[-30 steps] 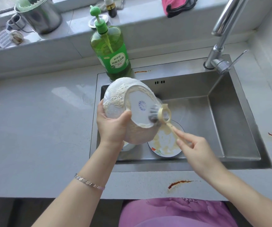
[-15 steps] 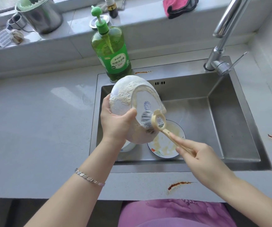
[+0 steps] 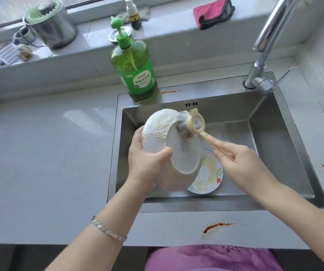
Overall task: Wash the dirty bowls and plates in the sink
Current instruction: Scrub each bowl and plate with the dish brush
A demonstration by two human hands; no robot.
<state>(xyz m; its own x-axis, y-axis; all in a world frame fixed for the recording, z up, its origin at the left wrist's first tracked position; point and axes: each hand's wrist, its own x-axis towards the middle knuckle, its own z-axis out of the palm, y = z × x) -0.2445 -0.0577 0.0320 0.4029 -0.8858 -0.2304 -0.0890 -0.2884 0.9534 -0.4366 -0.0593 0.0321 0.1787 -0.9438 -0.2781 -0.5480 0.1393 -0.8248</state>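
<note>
My left hand (image 3: 147, 159) grips a white bowl (image 3: 161, 133), tilted with its base toward me and soap foam on its outside, over the left half of the steel sink (image 3: 286, 145). My right hand (image 3: 241, 161) holds the thin handle of a cream dish brush (image 3: 195, 123). Its bristles press on the bowl's upper right edge. Below the bowl a dirty plate (image 3: 208, 178) with a flower pattern and yellowish residue lies on the sink floor, partly hidden by the bowl.
A green dish-soap pump bottle (image 3: 135, 73) stands at the sink's back left rim. The tap (image 3: 262, 53) rises at the back right. The sill holds a metal pot (image 3: 51, 26), a small spray bottle (image 3: 133, 14) and a pink cloth (image 3: 212, 11). Red-brown stains mark the counter (image 3: 215, 225).
The brush has moved from the bowl's base up to its upper right edge. The bowl has turned and tilted a little in my left hand.
</note>
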